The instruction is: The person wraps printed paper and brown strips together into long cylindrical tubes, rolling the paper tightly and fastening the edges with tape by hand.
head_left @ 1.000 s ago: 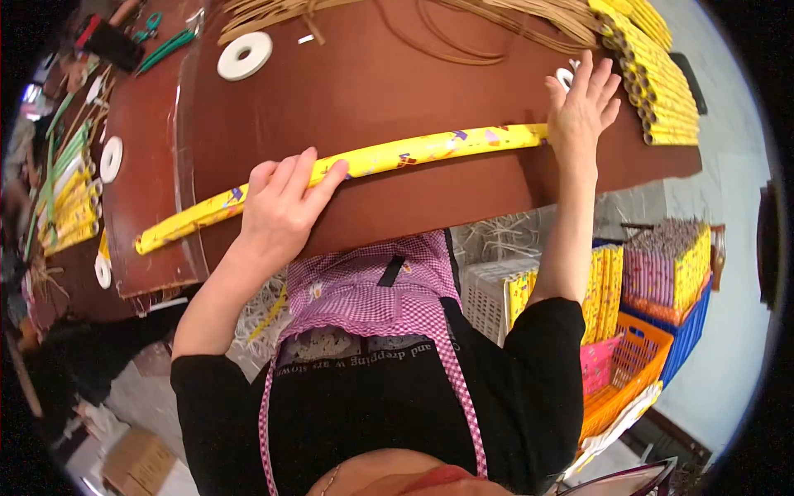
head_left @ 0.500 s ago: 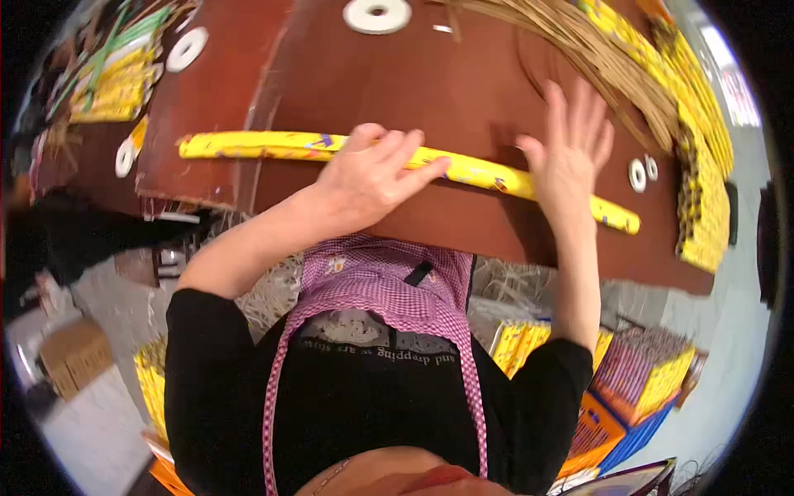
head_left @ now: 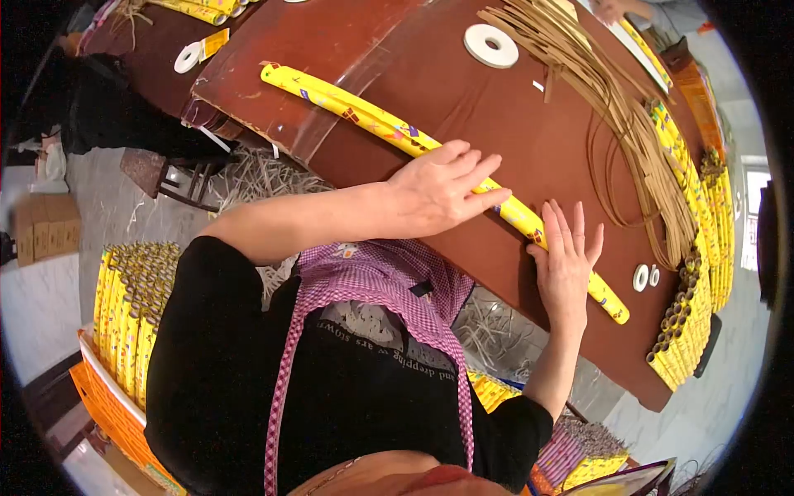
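Observation:
A long, thin yellow tube of printed paper point(head_left: 356, 112) lies slantwise across the brown tabletop, from upper left to lower right. My left hand point(head_left: 442, 190) rests on its middle, palm down, with the fingers stretched out over the paper. Farther along, toward the lower right end, my right hand point(head_left: 566, 269) lies over the same tube. Its fingers are extended and the thumb stands apart. Both hands touch the tube without wrapping round it. What lies under the palms is hidden.
Brown strips point(head_left: 616, 124) lie along the table's far right, beside stacked yellow tubes point(head_left: 674, 347). A white tape roll point(head_left: 491, 46) sits at the back, with smaller white rings point(head_left: 641, 278) at right. More tubes point(head_left: 128, 331) fill an orange crate at lower left. Another person's hand point(head_left: 612, 10) shows at top right.
My view has turned, so table and tube now slant down to the right. My right hand, lifted with fingers spread before, has come down onto the tube. The left stays on its middle.

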The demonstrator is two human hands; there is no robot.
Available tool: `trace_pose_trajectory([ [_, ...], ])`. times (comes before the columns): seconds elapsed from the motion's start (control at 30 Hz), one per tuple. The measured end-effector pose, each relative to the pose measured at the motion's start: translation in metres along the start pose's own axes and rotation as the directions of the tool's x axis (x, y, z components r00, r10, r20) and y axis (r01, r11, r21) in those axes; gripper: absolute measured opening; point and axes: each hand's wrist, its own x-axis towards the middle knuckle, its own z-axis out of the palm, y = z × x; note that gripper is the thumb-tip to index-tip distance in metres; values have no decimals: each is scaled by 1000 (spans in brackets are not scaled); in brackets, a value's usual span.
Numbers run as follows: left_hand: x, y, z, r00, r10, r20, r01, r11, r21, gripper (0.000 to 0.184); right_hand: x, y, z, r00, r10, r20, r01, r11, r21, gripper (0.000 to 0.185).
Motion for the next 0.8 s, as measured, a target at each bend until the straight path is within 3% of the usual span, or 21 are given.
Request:
trace_pose_trajectory([
  [0.1, -3, 1, -3, 998, -59, 34, 61, 997, -40, 40, 0, -2, -2, 1000, 23, 0, -23, 1000, -9, 65],
  [0.27, -11, -5, -17, 989, -17, 145, 31, 995, -96, 44, -1, -2, 2, 999, 45, 18, -45, 999, -14, 64],
  [0.47, -26, -5, -34, 974, -64, 218, 72, 997, -30, 43, -1, -2, 3, 999, 46, -23, -46, 999, -3, 65],
  [0.67, -17, 0, -29, 987, -131, 94, 139, 987, -84, 39, -1, -3, 2, 999, 46, -21, -46, 999, 1, 64],
  [0.8, -11, -9, -20, 992, -94, 80, 98, 994, -51, 37, -1, -2, 2, 999, 47, -11, -47, 999, -5, 64],
])
